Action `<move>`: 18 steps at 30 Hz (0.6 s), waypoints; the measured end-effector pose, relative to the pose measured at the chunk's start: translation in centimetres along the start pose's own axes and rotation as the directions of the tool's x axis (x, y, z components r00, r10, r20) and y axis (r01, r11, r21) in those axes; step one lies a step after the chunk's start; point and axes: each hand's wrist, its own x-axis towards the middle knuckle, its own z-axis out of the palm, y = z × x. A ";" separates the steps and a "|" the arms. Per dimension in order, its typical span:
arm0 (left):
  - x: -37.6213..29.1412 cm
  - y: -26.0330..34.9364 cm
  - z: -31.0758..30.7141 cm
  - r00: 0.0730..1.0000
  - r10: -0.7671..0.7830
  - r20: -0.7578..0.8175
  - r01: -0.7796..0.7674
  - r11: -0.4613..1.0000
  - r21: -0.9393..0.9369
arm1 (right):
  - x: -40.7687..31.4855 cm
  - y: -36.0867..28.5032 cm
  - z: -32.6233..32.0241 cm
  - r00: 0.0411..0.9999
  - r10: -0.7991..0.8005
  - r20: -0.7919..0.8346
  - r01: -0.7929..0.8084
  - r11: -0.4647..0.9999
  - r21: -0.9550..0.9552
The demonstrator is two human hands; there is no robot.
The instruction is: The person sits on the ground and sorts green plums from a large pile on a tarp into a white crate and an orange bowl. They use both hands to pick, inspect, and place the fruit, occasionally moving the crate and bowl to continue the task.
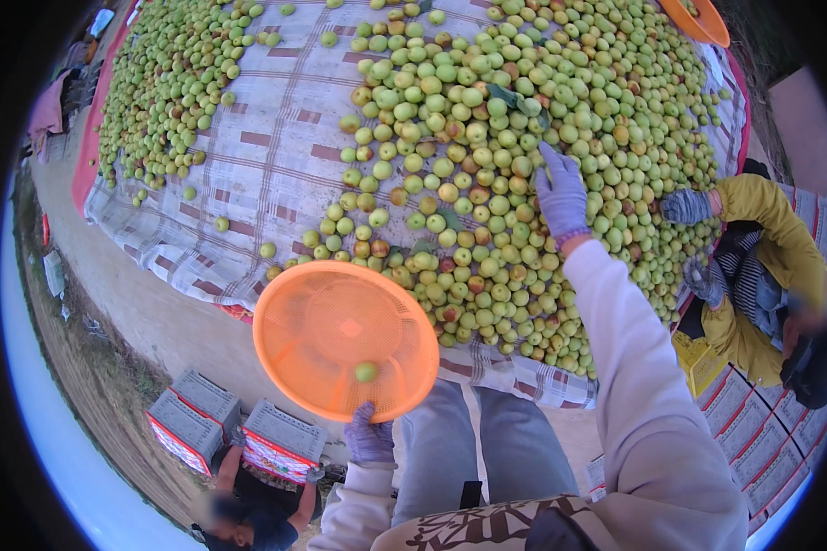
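My left hand (pixel 370 435), in a purple-grey knit glove, grips the near rim of an orange plastic mesh basket (pixel 310 303). A single green fruit (pixel 366 372) lies inside near that rim. The basket is tilted and overlaps the edge of the fruit-covered surface. My right hand (pixel 564 193), gloved alike, reaches over a broad spread of small green fruits (pixel 496 206), jujubes by their look, some with brown-red patches. Its thumb and forefinger are apart, with no held fruit visible between them. The underside of the palm is hidden. A few green leaves (pixel 506 95) lie just beyond the fingertips.
A plaid cloth (pixel 269 117) lies under the fruits, with another heap (pixel 172 103) at left. One person in a yellow jacket (pixel 775 206) works at right by a yellow crate (pixel 699 361). Another person (pixel 262 503) handles grey crates (pixel 286 430). A second orange basket (pixel 703 27) sits far right.
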 end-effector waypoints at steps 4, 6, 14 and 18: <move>0.3 1.0 1.2 1.000 -0.004 -0.026 0.006 0.998 0.069 | 0.7 -3.2 -1.9 0.994 0.005 -0.110 -0.002 1.000 0.029; 0.6 1.2 1.7 1.000 -0.008 -0.014 0.010 0.997 0.075 | 2.8 -5.3 -2.2 0.994 0.050 -0.093 -0.043 0.996 0.072; 1.6 1.1 2.2 0.999 0.043 -0.024 -0.037 0.978 0.207 | 15.0 -10.7 4.3 0.918 0.236 0.319 -0.138 0.944 -0.301; 1.9 1.0 2.4 0.999 0.026 -0.046 -0.016 0.980 0.198 | 12.3 -12.0 9.1 0.853 0.120 0.507 0.048 0.951 -0.305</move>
